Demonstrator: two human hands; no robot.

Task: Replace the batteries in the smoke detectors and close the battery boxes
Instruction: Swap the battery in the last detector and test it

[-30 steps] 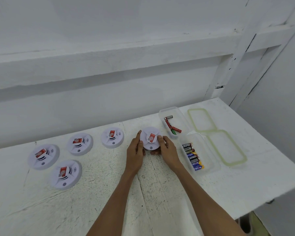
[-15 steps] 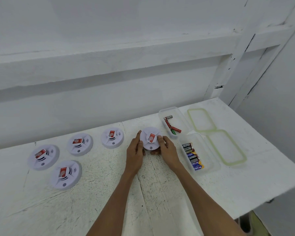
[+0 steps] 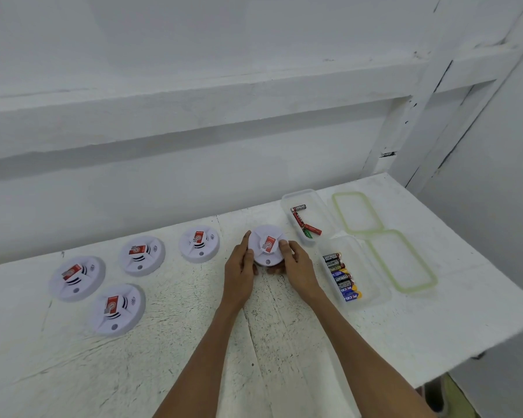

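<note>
Head view. Compared with a second ago there is almost no change: both hands stay on the same detector (image 3: 266,245), which has not left its spot just left of the far box (image 3: 299,193). The red label still faces up, so the back with the battery compartment is not exposed. Judgement: the work on this unit is only starting, and the next step is to turn it over or twist it open. Left hand (image 3: 239,267) grips the left rim with its thumb laid along the edge. Right hand (image 3: 299,267) grips the right rim, thumb on top beside the label and fingertips curled under the near edge. The detector sits clamped between the two hands. Cannot tell whether it is lifted or still touching the table (image 3: 163,342). Four other detectors (image 3: 142,255) lie label-up to the left, untouched. The far box holds a few loose red cells and the near box (image 3: 375,297) a row of cells. Both lids (image 3: 400,260) are off and lie to the right.
</note>
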